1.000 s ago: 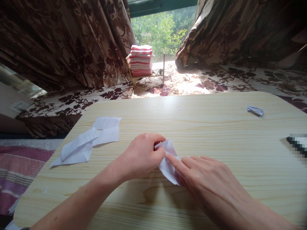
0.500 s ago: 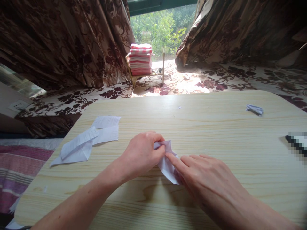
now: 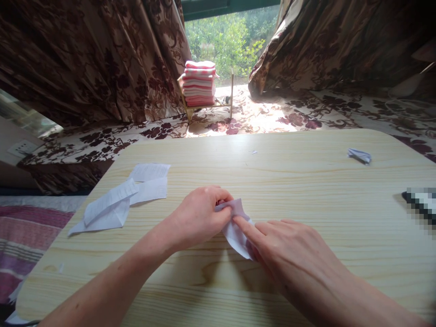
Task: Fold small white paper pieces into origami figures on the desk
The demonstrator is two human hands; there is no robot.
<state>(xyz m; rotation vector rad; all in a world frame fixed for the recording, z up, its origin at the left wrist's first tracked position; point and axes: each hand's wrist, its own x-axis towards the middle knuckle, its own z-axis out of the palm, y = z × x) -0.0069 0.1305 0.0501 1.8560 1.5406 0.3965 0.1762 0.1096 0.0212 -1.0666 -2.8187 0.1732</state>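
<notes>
A small folded piece of white paper (image 3: 235, 231) lies on the light wooden table (image 3: 306, 190), near its middle. My left hand (image 3: 199, 217) is closed, its fingers pinching the paper's upper flap. My right hand (image 3: 289, 247) rests flat on the paper's lower right part, its index finger stretched out and pressing along a crease. Much of the paper is hidden under both hands.
Loose white paper sheets (image 3: 119, 200) lie at the table's left. A small folded paper shape (image 3: 359, 156) sits at the far right, and a blurred dark object (image 3: 420, 204) at the right edge. Beyond the table are patterned cloth, curtains and a rack of striped towels (image 3: 199, 84).
My left hand has pressed the paper's upper flap lower and flatter. Both hands stay in nearly the same place.
</notes>
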